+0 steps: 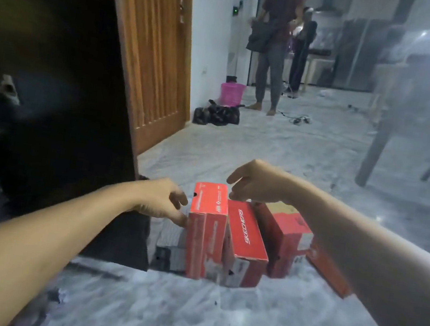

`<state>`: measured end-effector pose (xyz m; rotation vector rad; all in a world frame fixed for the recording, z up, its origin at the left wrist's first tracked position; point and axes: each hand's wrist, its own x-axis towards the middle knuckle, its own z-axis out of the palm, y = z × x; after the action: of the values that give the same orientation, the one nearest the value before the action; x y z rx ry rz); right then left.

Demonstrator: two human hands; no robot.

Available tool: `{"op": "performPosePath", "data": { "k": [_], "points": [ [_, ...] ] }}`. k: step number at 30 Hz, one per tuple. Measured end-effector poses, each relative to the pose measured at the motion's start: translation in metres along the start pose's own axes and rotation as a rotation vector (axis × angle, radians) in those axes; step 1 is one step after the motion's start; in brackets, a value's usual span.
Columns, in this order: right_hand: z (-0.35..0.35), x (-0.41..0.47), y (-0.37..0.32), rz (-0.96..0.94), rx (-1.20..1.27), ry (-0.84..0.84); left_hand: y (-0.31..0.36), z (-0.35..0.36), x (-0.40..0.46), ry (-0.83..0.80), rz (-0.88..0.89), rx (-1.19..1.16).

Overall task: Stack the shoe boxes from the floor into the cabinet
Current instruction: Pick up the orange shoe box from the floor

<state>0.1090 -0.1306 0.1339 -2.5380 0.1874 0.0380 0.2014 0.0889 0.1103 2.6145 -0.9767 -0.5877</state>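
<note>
Now both hands [163, 199] flank upright red cardboard box [206, 229].

Both bare forearms reach forward and down from the lower corners of the view, converging toward the middle. The left hand [163, 199] is turned with its back up and to the left, fingers loosely bent and spread a little, thumb and fingertips pointing right, the lowest fingertip apparently touching what stands before it. The right hand [254, 181] sits higher and slightly farther forward, wrist bent so the back of the hand faces up, fingers curved downward and leftward in a loose claw, gripping nothing that can be made out.
</note>
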Motion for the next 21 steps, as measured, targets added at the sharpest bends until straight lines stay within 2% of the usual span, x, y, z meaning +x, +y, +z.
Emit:
{"op": "performPosePath", "data": {
  "k": [9,21],
  "points": [
    [-0.001,-0.054,0.215,0.339,-0.034,0.035,0.092,0.147,0.098,-0.118,0.095,-0.084],
    [0.041,-0.04,0.422,0.669,-0.06,0.095,0.188,0.258,0.242,-0.106,0.185,-0.142]
  ]
}}
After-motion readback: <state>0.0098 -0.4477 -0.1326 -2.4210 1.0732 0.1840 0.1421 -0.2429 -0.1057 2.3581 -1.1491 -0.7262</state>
